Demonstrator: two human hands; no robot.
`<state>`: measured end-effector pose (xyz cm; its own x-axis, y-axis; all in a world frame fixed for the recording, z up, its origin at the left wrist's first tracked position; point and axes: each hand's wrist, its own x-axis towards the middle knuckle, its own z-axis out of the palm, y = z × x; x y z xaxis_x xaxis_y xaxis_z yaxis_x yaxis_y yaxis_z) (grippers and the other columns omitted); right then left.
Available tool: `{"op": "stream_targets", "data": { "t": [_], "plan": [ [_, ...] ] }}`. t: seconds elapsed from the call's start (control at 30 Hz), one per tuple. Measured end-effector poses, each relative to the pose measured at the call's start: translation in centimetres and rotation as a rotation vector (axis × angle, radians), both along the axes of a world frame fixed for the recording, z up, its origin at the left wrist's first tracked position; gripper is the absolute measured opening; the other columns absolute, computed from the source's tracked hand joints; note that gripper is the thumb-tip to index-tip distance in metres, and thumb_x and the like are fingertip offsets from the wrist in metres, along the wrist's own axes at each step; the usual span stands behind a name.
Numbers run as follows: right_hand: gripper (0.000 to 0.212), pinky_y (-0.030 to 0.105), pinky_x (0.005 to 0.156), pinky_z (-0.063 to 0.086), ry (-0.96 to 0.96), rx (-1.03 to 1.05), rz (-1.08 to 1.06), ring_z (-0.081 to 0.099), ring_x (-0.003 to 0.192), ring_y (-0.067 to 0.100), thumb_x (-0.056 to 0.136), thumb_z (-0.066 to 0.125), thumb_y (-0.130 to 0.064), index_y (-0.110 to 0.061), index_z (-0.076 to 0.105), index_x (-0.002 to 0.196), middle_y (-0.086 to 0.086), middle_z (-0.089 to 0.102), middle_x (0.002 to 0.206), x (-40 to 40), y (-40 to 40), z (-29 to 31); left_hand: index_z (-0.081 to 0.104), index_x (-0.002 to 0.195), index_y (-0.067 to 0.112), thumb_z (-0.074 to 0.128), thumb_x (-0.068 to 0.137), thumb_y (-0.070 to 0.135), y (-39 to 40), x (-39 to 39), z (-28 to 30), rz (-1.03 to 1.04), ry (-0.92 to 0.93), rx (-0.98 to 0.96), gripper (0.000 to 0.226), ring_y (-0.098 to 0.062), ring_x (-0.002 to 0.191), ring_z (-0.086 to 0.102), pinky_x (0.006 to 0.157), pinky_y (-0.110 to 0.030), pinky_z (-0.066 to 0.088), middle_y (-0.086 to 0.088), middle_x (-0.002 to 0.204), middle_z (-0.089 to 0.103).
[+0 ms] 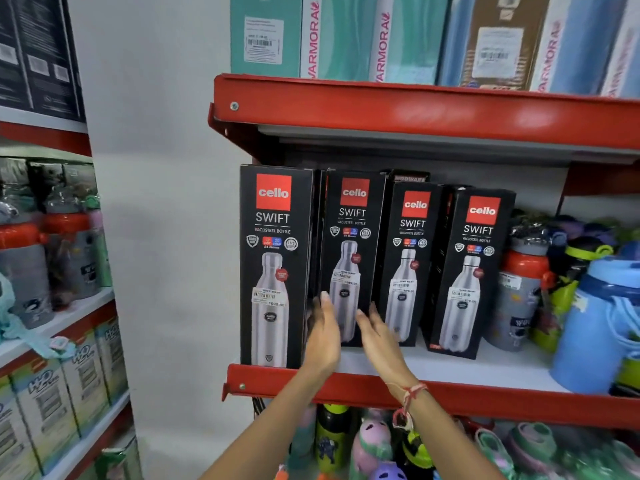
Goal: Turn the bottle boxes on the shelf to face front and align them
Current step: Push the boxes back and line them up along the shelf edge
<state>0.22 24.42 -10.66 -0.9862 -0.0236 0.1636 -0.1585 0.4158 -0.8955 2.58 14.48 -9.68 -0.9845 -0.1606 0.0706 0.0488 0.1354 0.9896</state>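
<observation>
A shop aisle with red-edged metal shelving against a pale wall; the middle shelf carries four tall black Cello Swift bottle boxes standing upright, long axes vertical, with loose drink bottles crowded to their right. The first box stands at the shelf's front lip, facing forward. The second box sits further back and appears slightly turned, as do the third box and fourth box, which step forward again toward the right. The left hand, fingers extended and flat, lies at the second box's lower left edge, in the gap beside the first box; the right hand, also flat and holding nothing, reaches toward the same box's lower right, whether touching cannot be told. Both hands thus bracket the second box from below, the left apparently nearer. The likely step is drawing it forward, level with the first box.
</observation>
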Motion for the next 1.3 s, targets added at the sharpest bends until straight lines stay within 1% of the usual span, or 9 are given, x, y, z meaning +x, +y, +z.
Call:
{"op": "stream_targets", "data": {
  "t": [0.2, 0.5, 0.67, 0.77, 0.93, 1.07, 1.13, 1.23, 1.3],
  "plan": [
    [0.06, 0.034, 0.103, 0.035, 0.018, 0.056, 0.006, 0.043, 0.13, 0.026, 0.097, 0.035, -0.047, -0.022, 0.022, 0.149, 0.016, 0.046, 0.142, 3.0, 1.3, 0.0, 0.019, 0.149, 0.028, 0.008, 0.088, 0.067, -0.5, 2.8, 0.1, -0.015, 0.024, -0.061, 0.073, -0.021, 0.145, 0.022, 0.117, -0.037, 0.015, -0.002, 0.158, 0.024],
    [0.052, 0.035, 0.1, 0.038, 0.072, 0.021, 0.05, 0.05, 0.121, 0.022, 0.096, 0.042, -0.043, -0.027, 0.034, 0.145, 0.018, 0.05, 0.135, 6.8, 3.1, -0.4, 0.019, 0.148, 0.03, 0.008, 0.067, 0.088, -2.4, 5.3, -0.9, -0.057, -0.003, -0.102, 0.101, -0.018, 0.145, 0.024, 0.121, -0.044, 0.014, 0.004, 0.158, 0.021],
    [0.051, 0.002, 0.077, 0.036, 0.097, -0.009, 0.06, 0.044, 0.117, -0.006, 0.095, 0.044, -0.04, -0.025, 0.037, 0.144, -0.011, 0.048, 0.141, 7.0, 3.4, -0.7, 0.022, 0.148, 0.027, 0.009, 0.064, 0.087, -2.4, 5.8, -0.6, -0.029, -0.016, -0.099, 0.104, -0.021, 0.144, 0.027, 0.12, -0.046, 0.015, -0.002, 0.157, 0.025],
    [0.051, -0.01, 0.07, 0.032, 0.093, -0.037, 0.056, 0.048, 0.099, -0.007, 0.095, 0.046, -0.039, -0.025, 0.039, 0.143, -0.005, 0.06, 0.125, 7.0, 3.6, -0.9, 0.022, 0.148, 0.029, 0.01, 0.066, 0.086, -2.5, 5.7, -0.7, -0.015, -0.015, -0.098, 0.101, -0.022, 0.143, 0.028, 0.12, -0.048, 0.016, -0.002, 0.157, 0.026],
    [0.049, -0.005, 0.075, 0.038, 0.12, -0.047, 0.046, 0.054, 0.106, -0.005, 0.091, 0.052, -0.042, -0.028, 0.047, 0.138, -0.004, 0.062, 0.128, 7.0, 4.2, -1.4, 0.021, 0.148, 0.032, 0.01, 0.068, 0.085, -2.4, 6.1, -1.0, -0.008, 0.006, -0.102, 0.096, -0.021, 0.143, 0.029, 0.12, -0.046, 0.017, 0.0, 0.157, 0.027],
    [0.04, 0.004, 0.082, 0.045, 0.135, -0.064, 0.036, 0.063, 0.105, 0.003, 0.089, 0.054, -0.044, -0.031, 0.059, 0.127, -0.008, 0.069, 0.114, 6.4, 5.2, -1.9, 0.03, 0.146, 0.027, 0.014, 0.084, 0.072, -1.7, 6.5, -0.5, 0.061, 0.035, -0.158, 0.078, -0.022, 0.135, 0.041, 0.114, -0.04, 0.026, -0.002, 0.152, 0.038],
    [0.033, 0.019, 0.084, 0.053, 0.158, -0.108, -0.006, 0.068, 0.102, 0.015, 0.09, 0.055, -0.04, -0.029, 0.065, 0.119, -0.009, 0.072, 0.107, 5.8, 5.9, -1.8, 0.04, 0.14, 0.021, 0.023, 0.094, 0.057, -0.6, 6.9, -0.2, 0.218, 0.182, -0.222, 0.061, -0.016, 0.125, 0.048, 0.103, -0.03, 0.032, -0.002, 0.142, 0.048],
    [0.031, 0.016, 0.063, 0.049, 0.222, -0.115, -0.094, 0.07, 0.077, 0.009, 0.092, 0.053, -0.034, -0.021, 0.067, 0.116, -0.001, 0.075, 0.1, 4.8, 7.1, -0.9, 0.049, 0.127, 0.019, 0.037, 0.098, 0.035, 1.6, 7.5, 0.8, 0.395, 0.583, -0.225, 0.035, -0.008, 0.113, 0.051, 0.096, -0.022, 0.039, 0.001, 0.123, 0.051],
    [0.035, 0.015, 0.065, 0.046, 0.252, -0.078, -0.132, 0.061, 0.069, 0.003, 0.094, 0.05, -0.034, -0.017, 0.064, 0.122, 0.002, 0.072, 0.109, 3.8, 8.1, -0.4, 0.053, 0.119, 0.017, 0.041, 0.097, 0.024, 3.5, 7.2, 1.0, 0.3, 0.733, -0.211, 0.026, -0.005, 0.108, 0.054, 0.093, -0.019, 0.042, 0.003, 0.114, 0.055]
  ]
}}
